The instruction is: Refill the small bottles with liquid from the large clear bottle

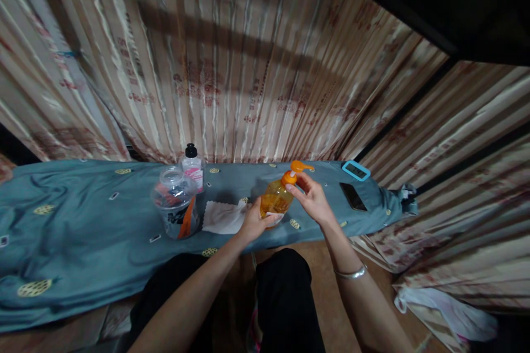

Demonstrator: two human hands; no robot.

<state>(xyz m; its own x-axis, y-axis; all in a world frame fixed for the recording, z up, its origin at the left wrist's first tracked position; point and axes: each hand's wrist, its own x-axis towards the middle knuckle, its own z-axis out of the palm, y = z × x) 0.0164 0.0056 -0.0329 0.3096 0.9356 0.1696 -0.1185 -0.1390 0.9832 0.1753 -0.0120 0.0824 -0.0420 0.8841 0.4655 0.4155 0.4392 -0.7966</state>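
A clear pump bottle [273, 199] with amber liquid and an orange pump top tilts a little to the right above the cloth-covered surface. My left hand [253, 222] is wrapped round its lower body. With thumb and fingers, my right hand [310, 197] grips the orange collar [289, 178] just under the pump head. Left of the bottle lies a white cloth [223, 217] with a scalloped edge, partly behind my left hand. A clear plastic tub [176, 218] with dark and orange print stands further left, something clear and bottle-like in its mouth.
Behind the tub stands a clear bottle [192, 168] with a black cap and pink label. A dark phone [353, 197] and a blue-framed digital display [356, 170] lie at the right. Patterned curtains [248, 66] hang along the back of the teal sheet [103, 220].
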